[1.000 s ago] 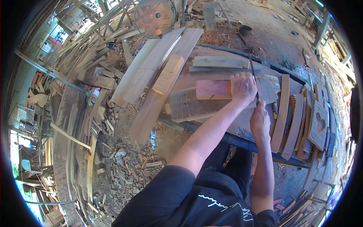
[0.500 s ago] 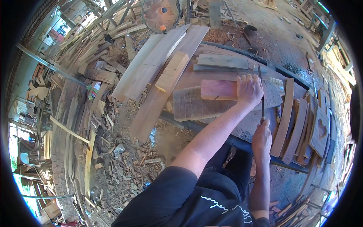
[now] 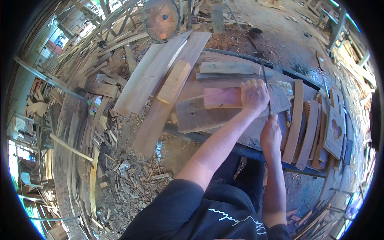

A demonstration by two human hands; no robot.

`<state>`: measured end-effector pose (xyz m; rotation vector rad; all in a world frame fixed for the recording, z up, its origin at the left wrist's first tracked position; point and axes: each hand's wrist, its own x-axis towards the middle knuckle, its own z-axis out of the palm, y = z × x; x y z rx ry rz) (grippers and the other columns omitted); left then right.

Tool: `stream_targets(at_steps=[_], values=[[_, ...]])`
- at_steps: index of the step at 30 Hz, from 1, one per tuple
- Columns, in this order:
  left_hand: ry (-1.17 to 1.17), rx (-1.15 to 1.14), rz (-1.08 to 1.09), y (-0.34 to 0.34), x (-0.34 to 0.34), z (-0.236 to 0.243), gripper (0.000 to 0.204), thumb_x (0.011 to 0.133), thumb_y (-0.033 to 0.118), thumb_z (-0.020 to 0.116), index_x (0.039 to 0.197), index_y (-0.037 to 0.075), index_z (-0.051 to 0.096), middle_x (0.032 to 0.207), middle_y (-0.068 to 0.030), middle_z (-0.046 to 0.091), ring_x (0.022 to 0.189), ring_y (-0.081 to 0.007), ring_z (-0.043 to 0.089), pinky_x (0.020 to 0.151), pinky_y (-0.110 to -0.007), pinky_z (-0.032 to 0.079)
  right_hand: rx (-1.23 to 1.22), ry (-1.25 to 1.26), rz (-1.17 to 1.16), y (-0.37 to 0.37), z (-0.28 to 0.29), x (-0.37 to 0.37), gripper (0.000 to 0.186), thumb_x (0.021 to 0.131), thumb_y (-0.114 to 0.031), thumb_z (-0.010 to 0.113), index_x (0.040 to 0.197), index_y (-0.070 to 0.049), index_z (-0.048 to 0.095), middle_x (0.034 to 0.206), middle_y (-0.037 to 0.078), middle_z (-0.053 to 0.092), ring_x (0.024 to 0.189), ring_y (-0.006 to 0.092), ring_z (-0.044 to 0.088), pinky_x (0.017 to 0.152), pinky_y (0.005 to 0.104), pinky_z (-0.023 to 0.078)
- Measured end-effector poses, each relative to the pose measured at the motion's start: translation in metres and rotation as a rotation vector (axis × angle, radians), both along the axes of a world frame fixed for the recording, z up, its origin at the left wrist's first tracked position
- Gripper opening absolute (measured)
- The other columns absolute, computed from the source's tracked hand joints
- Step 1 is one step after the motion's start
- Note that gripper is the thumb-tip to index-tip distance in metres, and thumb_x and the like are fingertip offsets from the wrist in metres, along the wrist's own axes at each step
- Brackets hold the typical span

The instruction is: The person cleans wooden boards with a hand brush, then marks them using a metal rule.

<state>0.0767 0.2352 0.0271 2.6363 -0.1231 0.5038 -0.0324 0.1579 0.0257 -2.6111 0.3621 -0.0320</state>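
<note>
My left hand [image 3: 255, 96] presses down with curled fingers on the right end of a reddish wooden block [image 3: 222, 97]. Under that block lies a wider, weathered grey board [image 3: 208, 116]. Just right of my left hand runs a long, thin, dark file-like tool [image 3: 264, 75], seen almost edge-on and pointing away from me. My right hand [image 3: 272, 136] is wrapped round its near end, hiding most of the handle. The tool passes close by the block's right end; whether it touches the wood is hidden by my left hand.
Long planks [image 3: 154, 76] and a pale thick block [image 3: 174, 82] lie at the left of the worktable. Grey boards [image 3: 227, 68] lie beyond my hands. Curved wooden pieces [image 3: 294, 122] and a board with a heart cutout [image 3: 335, 132] stand to the right. A fan [image 3: 161, 20] stands behind.
My right hand has pushed the file-like tool forward, away from me. My left hand stays on the reddish block. The whole view has shifted slightly.
</note>
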Motion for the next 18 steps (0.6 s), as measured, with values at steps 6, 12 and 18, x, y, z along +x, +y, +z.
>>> stream_targets(at_steps=[6,12,18], values=[[0.003,0.023,0.010,0.004,0.001,-0.006,0.025,0.093,0.025,0.046,0.088,0.009,0.064,0.093,-0.0140,0.067,0.093,-0.0295,0.061,0.086,-0.047,0.041,0.031,0.030,0.013,-0.002,0.000,-0.018,0.016,0.095,-0.008,0.043,0.110,-0.003,0.043,0.089,0.031,0.065,0.088,0.0477,0.063,0.076,0.0561,0.049],[-0.007,0.064,-0.001,-0.001,0.002,-0.002,0.027,0.094,0.027,0.044,0.090,0.008,0.064,0.094,-0.0147,0.068,0.095,-0.0306,0.062,0.086,-0.048,0.042,0.083,-0.040,-0.008,-0.003,-0.006,-0.004,0.014,0.096,-0.010,0.039,0.108,-0.003,0.043,0.087,0.030,0.065,0.085,0.0463,0.065,0.074,0.0542,0.051],[0.039,0.129,0.035,0.003,0.004,0.000,0.031,0.097,0.028,0.042,0.092,0.008,0.065,0.095,-0.0147,0.068,0.097,-0.0315,0.063,0.090,-0.049,0.041,0.061,0.013,0.024,-0.003,-0.002,-0.024,0.012,0.096,-0.008,0.039,0.105,-0.001,0.042,0.084,0.030,0.065,0.083,0.0455,0.066,0.072,0.0532,0.052]])
